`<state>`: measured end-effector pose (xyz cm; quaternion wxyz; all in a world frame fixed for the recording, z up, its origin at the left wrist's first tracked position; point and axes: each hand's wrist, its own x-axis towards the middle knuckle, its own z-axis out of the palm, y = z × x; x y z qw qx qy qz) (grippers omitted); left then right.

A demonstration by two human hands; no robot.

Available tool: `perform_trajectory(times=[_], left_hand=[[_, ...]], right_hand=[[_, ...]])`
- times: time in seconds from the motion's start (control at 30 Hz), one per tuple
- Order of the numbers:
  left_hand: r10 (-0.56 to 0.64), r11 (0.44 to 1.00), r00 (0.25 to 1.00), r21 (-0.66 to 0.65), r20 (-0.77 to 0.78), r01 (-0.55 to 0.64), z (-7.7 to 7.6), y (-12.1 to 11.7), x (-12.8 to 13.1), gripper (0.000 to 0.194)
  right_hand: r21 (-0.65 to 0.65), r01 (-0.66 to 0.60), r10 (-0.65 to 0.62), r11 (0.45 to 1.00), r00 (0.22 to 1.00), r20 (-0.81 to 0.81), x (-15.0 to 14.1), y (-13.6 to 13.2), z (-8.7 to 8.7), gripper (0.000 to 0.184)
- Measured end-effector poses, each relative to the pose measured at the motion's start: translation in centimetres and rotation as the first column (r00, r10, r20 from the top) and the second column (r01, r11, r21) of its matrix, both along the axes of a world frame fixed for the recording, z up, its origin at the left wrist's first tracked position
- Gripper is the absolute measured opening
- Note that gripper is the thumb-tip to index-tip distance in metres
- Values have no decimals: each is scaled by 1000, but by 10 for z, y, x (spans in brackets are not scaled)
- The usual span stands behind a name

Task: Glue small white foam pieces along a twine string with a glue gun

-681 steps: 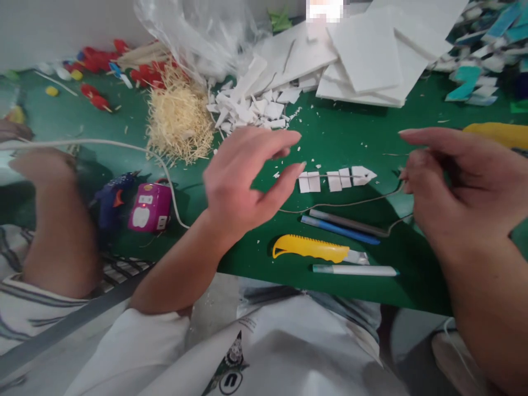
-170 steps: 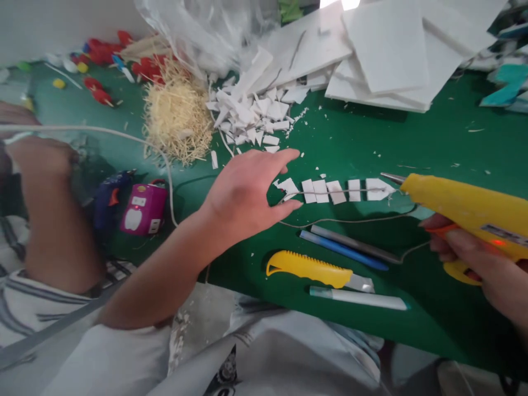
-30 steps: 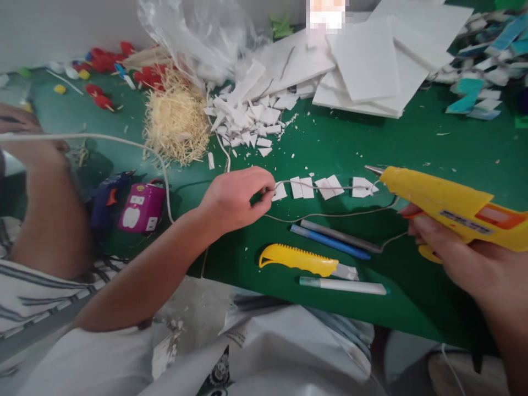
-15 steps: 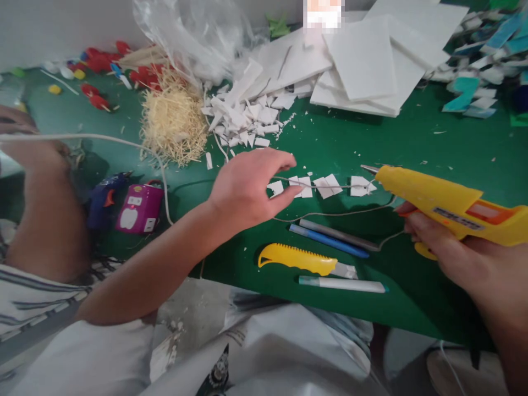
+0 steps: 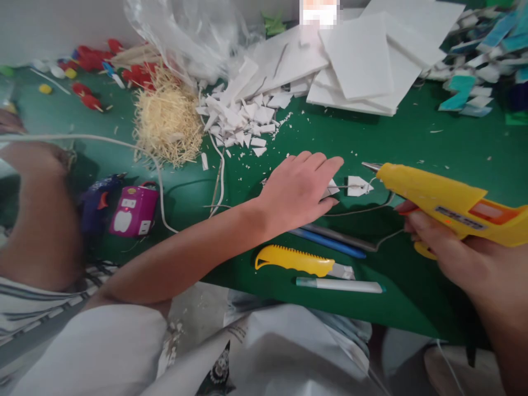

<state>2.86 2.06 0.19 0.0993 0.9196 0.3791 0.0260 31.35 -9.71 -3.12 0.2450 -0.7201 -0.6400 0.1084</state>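
My right hand [image 5: 449, 242] is wrapped around the grip of a yellow hot glue gun [image 5: 433, 195], its metal nozzle pointing left. Just left of the nozzle lies a white foam piece [image 5: 357, 186] with a pointed end, a thin string [image 5: 342, 187] running across it. My left hand [image 5: 303, 184] reaches palm down over the row of foam pieces, its fingers stretched out and thumb apart; it covers most of the row. Nothing shows in its fingers. Nearer to me are a blue pen [image 5: 338, 243], a yellow utility knife [image 5: 295, 260] and a white marker [image 5: 340, 285].
White foam sheets [image 5: 358, 60], foam scraps [image 5: 243, 118] and a pile of thin wooden sticks [image 5: 167, 124] line the back. A magenta power adapter [image 5: 134, 210] and a blue glue gun [image 5: 97, 201] lie left, beside another person's arm [image 5: 43, 214]. A white cable [image 5: 160, 187] crosses there.
My left hand has moved right along the string and now covers more of the foam pieces. The glue gun stays in my right hand, nearly still.
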Motion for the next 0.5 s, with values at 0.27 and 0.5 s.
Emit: perform_trajectory(times=[0.27, 0.5], left_hand=[[-127, 990, 986, -42, 104, 132, -7, 0, -3, 44], [-171, 984, 980, -30, 103, 174, -10, 8, -16, 46]], right_hand=[[121, -50, 49, 991, 999, 12, 13, -1, -20, 46], [178, 46, -26, 983, 993, -118, 8, 2, -21, 47]])
